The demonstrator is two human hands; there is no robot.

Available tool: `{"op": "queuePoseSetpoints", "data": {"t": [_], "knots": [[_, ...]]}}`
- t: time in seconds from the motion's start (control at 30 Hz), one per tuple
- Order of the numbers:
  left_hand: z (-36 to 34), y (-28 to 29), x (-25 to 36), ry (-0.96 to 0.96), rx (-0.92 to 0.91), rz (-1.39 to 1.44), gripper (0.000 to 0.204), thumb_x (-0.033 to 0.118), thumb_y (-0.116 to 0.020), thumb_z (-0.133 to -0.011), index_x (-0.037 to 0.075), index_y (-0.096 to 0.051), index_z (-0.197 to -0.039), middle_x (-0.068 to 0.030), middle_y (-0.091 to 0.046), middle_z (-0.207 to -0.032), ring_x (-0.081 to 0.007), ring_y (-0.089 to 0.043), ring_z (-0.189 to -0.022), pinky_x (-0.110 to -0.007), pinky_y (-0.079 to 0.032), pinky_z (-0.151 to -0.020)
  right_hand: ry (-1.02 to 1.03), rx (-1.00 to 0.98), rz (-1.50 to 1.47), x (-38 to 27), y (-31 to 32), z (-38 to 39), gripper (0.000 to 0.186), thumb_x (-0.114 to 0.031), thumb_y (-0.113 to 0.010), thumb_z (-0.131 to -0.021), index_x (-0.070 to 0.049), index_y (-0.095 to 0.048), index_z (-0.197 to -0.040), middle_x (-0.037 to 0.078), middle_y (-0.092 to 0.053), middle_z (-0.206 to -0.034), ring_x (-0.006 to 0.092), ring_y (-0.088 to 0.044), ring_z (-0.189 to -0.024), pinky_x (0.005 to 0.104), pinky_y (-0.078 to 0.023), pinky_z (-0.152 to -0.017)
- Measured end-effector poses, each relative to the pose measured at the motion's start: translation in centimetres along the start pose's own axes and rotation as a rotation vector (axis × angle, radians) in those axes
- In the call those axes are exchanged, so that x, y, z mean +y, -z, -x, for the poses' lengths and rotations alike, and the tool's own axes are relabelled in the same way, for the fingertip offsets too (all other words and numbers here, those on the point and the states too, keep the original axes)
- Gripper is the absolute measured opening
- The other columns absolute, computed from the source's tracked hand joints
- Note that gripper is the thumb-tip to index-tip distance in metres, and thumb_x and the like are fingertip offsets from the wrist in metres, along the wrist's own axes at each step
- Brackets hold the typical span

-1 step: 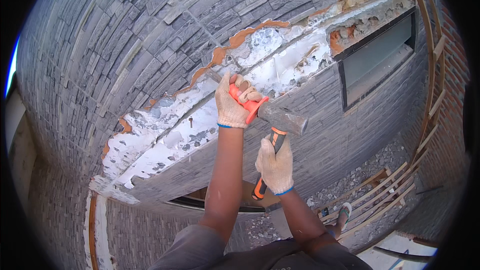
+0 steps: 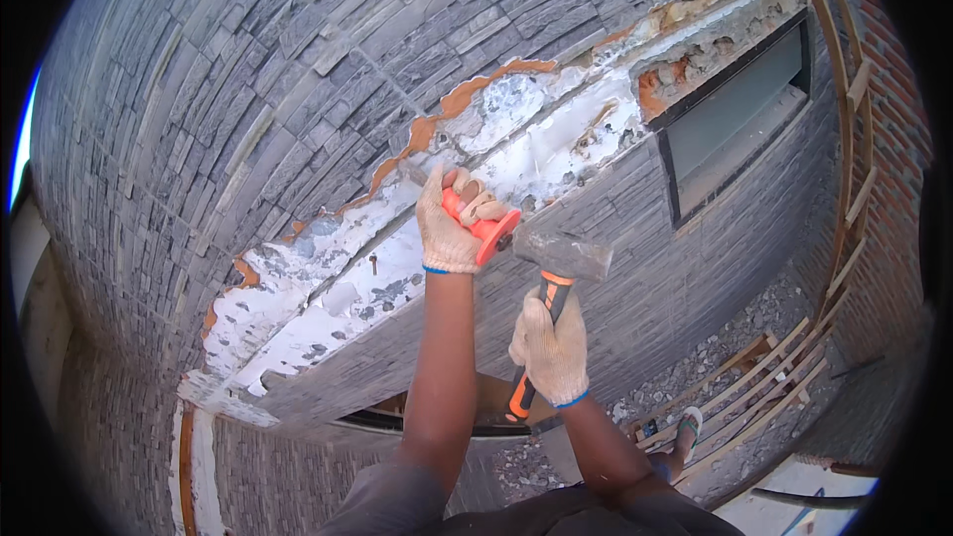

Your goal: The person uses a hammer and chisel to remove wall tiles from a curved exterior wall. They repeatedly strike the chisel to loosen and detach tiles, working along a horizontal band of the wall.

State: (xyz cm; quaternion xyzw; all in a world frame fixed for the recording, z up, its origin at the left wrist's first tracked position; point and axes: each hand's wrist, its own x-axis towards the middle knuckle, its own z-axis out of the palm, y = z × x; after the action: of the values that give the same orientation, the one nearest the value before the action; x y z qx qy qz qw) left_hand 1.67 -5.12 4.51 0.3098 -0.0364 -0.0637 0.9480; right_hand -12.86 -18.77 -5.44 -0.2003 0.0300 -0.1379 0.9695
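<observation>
My left hand point(image 2: 446, 236), in a knitted glove with a blue cuff, is closed around a chisel's red grip and guard point(image 2: 495, 238). The blade is partly hidden by the glove and points at a broken strip point(image 2: 536, 154) of white and grey material with orange edges, across the stone-clad wall. My right hand point(image 2: 553, 352), gloved the same way, grips a hammer by its black-and-orange handle. The grey hammer head point(image 2: 571, 258) is beside the chisel's guard end; whether they touch, I cannot tell.
A dark-framed window point(image 2: 730, 129) is at the right, near wooden slats point(image 2: 852, 139) and red brickwork point(image 2: 888, 69). Below lie rubble point(image 2: 635, 402), more wooden slats point(image 2: 745, 407) and a sandalled foot point(image 2: 685, 437). A second opening point(image 2: 397, 412) shows low in the wall.
Both my hands, with chisel and hammer, sit a little lower in the picture. The view of the wall has shifted slightly. Both grips are unchanged.
</observation>
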Motion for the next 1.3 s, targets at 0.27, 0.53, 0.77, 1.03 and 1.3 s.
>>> {"op": "queuePoseSetpoints", "data": {"t": [0.27, 0.53, 0.77, 1.03, 1.3], "knots": [[-1.1, 0.7, -0.2, -0.051, -0.124, 0.065, 0.043, 0.034, -0.051, -0.103, 0.015, -0.038, -0.067, 0.0046, -0.031, -0.054, -0.0085, -0.028, -0.043, -0.026, -0.032, -0.047, 0.003, -0.019, -0.08, 1.6, 1.7, -1.8, 0.007, -0.013, -0.048, -0.098, -0.008, -0.043, -0.098, -0.001, -0.039, -0.06, 0.0108, -0.032, -0.041, 0.0308, -0.03, -0.04], [-2.3, -0.2, -0.3, -0.179, -0.115, 0.035, 0.04, 0.03, -0.053, -0.103, 0.013, -0.037, -0.07, 0.0041, -0.033, -0.06, -0.0091, -0.029, -0.045, -0.026, -0.031, -0.048, 0.407, 0.224, -0.504, -2.9, 2.0, -2.7, 0.018, -0.013, -0.048, -0.097, -0.011, -0.035, -0.085, -0.003, -0.032, -0.057, 0.0083, -0.027, -0.04, 0.0291, -0.025, -0.04], [-2.1, 0.1, -1.1, -0.085, -0.177, 0.149, 0.04, 0.033, -0.054, -0.102, 0.014, -0.04, -0.07, 0.0041, -0.033, -0.056, -0.0105, -0.03, -0.045, -0.027, -0.035, -0.051, -0.023, -0.003, -0.106, -1.1, 1.7, -1.5, 0.021, -0.018, -0.049, -0.103, -0.012, -0.04, -0.085, -0.003, -0.036, -0.059, 0.0078, -0.03, -0.041, 0.0266, -0.027, -0.04], [-3.1, 1.7, -0.5, -0.178, -0.036, -0.109, 0.038, 0.029, -0.055, -0.101, 0.012, -0.039, -0.071, 0.0026, -0.032, -0.059, -0.0112, -0.029, -0.048, -0.028, -0.034, -0.051, -0.217, -0.24, 0.219, 3.8, 0.2, -3.4, 0.018, -0.022, -0.054, -0.106, -0.012, -0.042, -0.096, -0.004, -0.038, -0.06, 0.0081, -0.036, -0.043, 0.0284, -0.033, -0.041], [2.7, 6.5, -4.1, 0.084, -0.092, -0.441, 0.041, 0.034, -0.052, -0.108, 0.012, -0.039, -0.076, 0.0017, -0.033, -0.066, -0.0095, -0.029, -0.051, -0.027, -0.033, -0.053, -0.119, 0.047, 1.198, -0.3, 24.4, -1.6, 0.039, -0.035, -0.052, -0.103, 0.003, -0.05, -0.109, 0.012, -0.059, -0.071, 0.0257, -0.061, -0.057, 0.0454, -0.051, -0.057]]}}
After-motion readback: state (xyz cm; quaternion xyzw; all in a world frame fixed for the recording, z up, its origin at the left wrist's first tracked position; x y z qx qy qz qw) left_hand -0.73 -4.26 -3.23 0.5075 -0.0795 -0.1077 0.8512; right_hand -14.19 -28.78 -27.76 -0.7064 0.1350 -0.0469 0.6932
